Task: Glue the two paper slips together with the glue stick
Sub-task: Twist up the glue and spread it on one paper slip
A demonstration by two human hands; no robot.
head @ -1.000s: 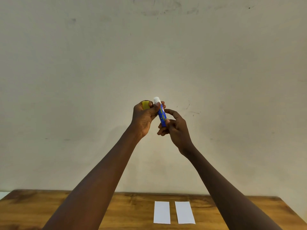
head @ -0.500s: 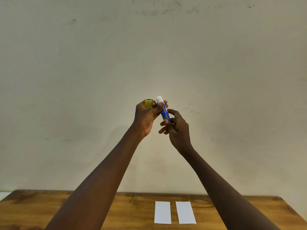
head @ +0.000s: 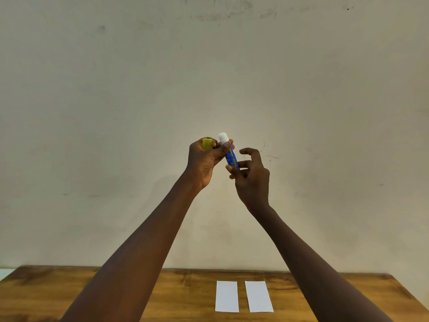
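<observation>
Background: plain, scuffed off-white wall (head: 116, 112) behind everything, with the desk running along its foot.
Desk: brown wooden desk (head: 69, 296) across the bottom of the view, its far edge against the wall.
Left hand: the left hand (head: 204, 161) is raised well above the desk, in front of the wall, fingers curled closed. It has hold of two things at once: the yellow cap tucked in towards the palm, and the upper part of the glue stick pinched between thumb and fingertips.
Yellow cap: the yellow cap (head: 207, 144) sits off the stick, in the left hand, just left of the glue stick's white tip.
Glue stick: the blue glue stick (head: 231, 156) is held nearly upright, tilted slightly left at the top, with its white tip (head: 223, 137) bare and pointing up. It is high above the paper slips, between the two hands.
Right hand: the right hand (head: 251, 175) is just right of the glue stick, fingers loosely spread and half open. Fingertips lie at the stick's lower end; whether they grip it I cannot tell.
Paper slips: left paper slip (head: 227, 296) and right paper slip (head: 258, 296) lie flat on the desk, side by side, a narrow gap between them, directly below the glue stick.
</observation>
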